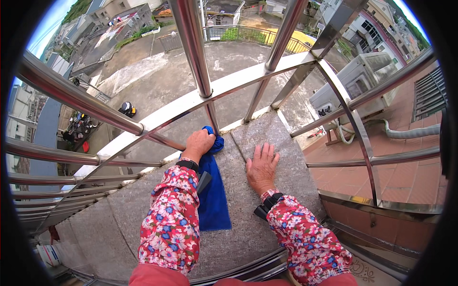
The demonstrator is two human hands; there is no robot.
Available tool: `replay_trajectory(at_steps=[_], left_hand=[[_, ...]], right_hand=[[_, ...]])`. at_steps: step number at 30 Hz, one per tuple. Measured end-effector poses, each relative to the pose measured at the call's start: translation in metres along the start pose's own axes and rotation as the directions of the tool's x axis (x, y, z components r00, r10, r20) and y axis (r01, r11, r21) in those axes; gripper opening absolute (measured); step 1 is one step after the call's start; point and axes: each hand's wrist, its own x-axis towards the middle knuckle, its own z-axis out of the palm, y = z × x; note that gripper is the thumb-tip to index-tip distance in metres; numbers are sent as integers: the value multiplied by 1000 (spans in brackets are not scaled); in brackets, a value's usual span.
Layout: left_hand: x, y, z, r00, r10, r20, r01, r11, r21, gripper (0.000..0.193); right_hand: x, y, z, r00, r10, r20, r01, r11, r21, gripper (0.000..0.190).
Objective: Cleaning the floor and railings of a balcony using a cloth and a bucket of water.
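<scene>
My left hand [199, 144] grips the bunched end of a blue cloth [214, 200] beside the foot of an upright metal bar [212, 116]. The rest of the cloth trails back toward me and lies on the grey stone ledge [247, 214], partly under my left forearm. Flat on the ledge to the right rests my right hand [263, 167], its fingers spread and nothing in it. Both forearms wear floral sleeve covers, with dark bands at the wrists.
A shiny metal railing [171, 118] encloses the ledge. Outside on the right are an air-conditioner unit [357, 84] and a pale hose [411, 133] against red tiles. A concrete yard [143, 82] lies far below. Window tracks [250, 270] run along the near edge. A white container [49, 255] stands lower left.
</scene>
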Motion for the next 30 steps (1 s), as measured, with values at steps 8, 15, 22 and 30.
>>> replay_trajectory(at_steps=[8, 15, 22, 30], left_hand=[[-40, 12, 18, 935, 152, -321, -89, 975, 202, 19], [-128, 62, 55, 744, 609, -274, -596, 791, 140, 41], [-11, 114, 48, 666, 674, -321, -612, 739, 282, 31], [-103, 84, 52, 792, 537, -291, -508, 843, 177, 35]], right_hand=[[3, 1, 1, 1000, 19, -12, -18, 996, 84, 56], [-3, 16, 13, 992, 50, -114, -18, 965, 261, 52], [-3, 10, 5, 950, 160, -267, 28, 811, 584, 52], [-3, 26, 7, 938, 193, -288, 53, 741, 670, 47]])
